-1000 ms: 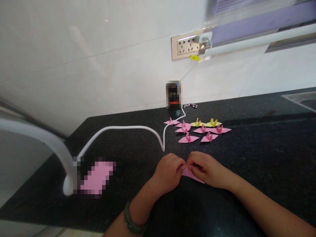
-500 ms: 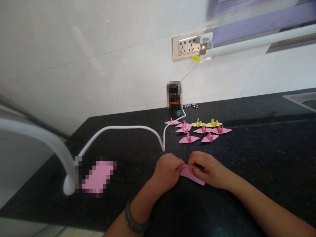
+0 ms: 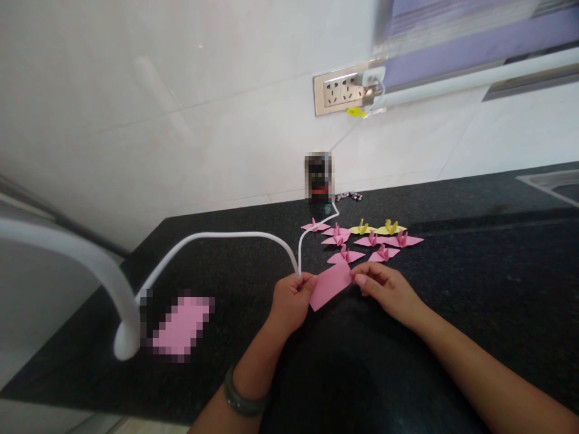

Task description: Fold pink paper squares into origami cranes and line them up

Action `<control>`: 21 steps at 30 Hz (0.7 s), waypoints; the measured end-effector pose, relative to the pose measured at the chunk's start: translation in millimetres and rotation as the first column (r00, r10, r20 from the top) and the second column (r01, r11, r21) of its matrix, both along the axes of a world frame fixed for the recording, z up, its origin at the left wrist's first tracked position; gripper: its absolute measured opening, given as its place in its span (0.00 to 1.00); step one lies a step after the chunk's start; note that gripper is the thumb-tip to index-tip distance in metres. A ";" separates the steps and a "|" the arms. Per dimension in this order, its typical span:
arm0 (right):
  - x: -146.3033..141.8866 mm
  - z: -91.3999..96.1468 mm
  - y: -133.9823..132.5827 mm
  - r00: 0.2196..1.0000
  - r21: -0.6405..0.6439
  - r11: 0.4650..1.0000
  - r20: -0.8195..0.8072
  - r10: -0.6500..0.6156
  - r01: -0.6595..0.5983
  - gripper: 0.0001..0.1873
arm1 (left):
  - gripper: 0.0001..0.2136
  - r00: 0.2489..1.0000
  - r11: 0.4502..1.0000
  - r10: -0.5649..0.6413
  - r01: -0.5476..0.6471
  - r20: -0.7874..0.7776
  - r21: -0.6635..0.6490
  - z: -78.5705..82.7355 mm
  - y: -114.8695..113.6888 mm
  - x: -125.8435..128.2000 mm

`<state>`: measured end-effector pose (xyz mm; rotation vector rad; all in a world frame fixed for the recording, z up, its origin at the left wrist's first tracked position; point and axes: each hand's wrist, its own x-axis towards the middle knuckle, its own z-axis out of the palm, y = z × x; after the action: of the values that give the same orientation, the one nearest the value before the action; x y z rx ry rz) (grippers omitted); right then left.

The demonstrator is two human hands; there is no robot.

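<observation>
A pink sheet of paper (image 3: 330, 284), folded into a rectangle, is held up just above the black countertop (image 3: 474, 271). My left hand (image 3: 292, 304) pinches its lower left end and my right hand (image 3: 386, 289) pinches its upper right corner. Both hands are closed on the paper. Just beyond it lie several folded paper cranes (image 3: 366, 240), mostly pink, with two yellow ones at the back. A dark bracelet (image 3: 242, 401) is on my left wrist.
A white cable (image 3: 226, 236) loops across the counter from a blurred dark object (image 3: 319, 176) by the wall. A wall socket strip (image 3: 346, 91) sits above. A blurred pink patch (image 3: 178, 325) lies at the left beside a white curved tube (image 3: 90, 265). A sink edge (image 3: 549, 181) shows far right.
The paper lay low between my close-set fingers; now it is unfolded wider and lifted, and my hands have moved apart and slightly away from me.
</observation>
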<state>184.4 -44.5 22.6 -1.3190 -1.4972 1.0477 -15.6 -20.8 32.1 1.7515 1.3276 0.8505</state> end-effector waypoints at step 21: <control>-1.6 3.6 -12.2 0.913 0.705 0.700 0.352 -0.208 -0.112 0.11 | 0.19 0.859 0.894 0.164 0.078 0.484 -0.440 0.5 -1.9 10.0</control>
<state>182.8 -56.7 26.2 -1.0064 -1.8959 0.0596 -5.6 -22.6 32.7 1.0376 1.0894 0.8730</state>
